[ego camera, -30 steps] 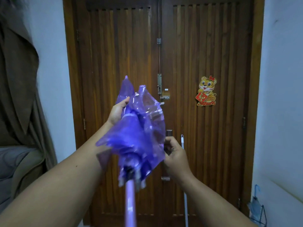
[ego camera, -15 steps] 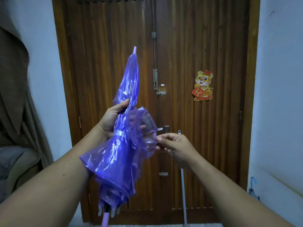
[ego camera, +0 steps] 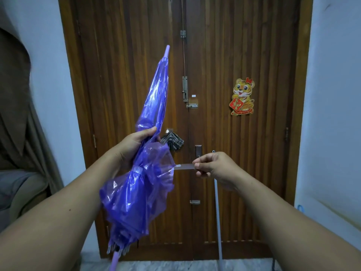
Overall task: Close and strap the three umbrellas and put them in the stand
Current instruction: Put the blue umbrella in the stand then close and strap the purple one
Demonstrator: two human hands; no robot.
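Far out beyond the left hand's outer side hangs a brown curtain [ego camera: 17, 106], with a grey cushioned seat [ego camera: 17, 190] below it. The left hand [ego camera: 134, 145] grasps the purple umbrella [ego camera: 140, 173] about midway along its folded canopy, fingers curled round the gathered plastic and thumb on top. From that grip the umbrella slants up and a little toward the right hand's side, ending in a pale lilac tip [ego camera: 167, 51] above the hand; below the hand the canopy billows out loose and unwrapped, and the lilac shaft [ego camera: 114, 261] runs down past the forearm. Just past the left hand's fingertips, a dark checked cloth [ego camera: 172, 142] hangs at the wooden double door [ego camera: 214, 55], probably over a handle, though that part is hidden. Between the two hands the umbrella's strap [ego camera: 184, 166] is stretched flat and level from the canopy's edge. The right hand [ego camera: 213, 165] pinches the strap's free end between thumb and curled fingers. Below that hand a thin pale pole [ego camera: 218, 222] stands against the door. Above it and further right, a tiger sticker [ego camera: 242, 96] is stuck on the door. Low at the far right a small blue loop [ego camera: 300, 208] shows against the white wall.
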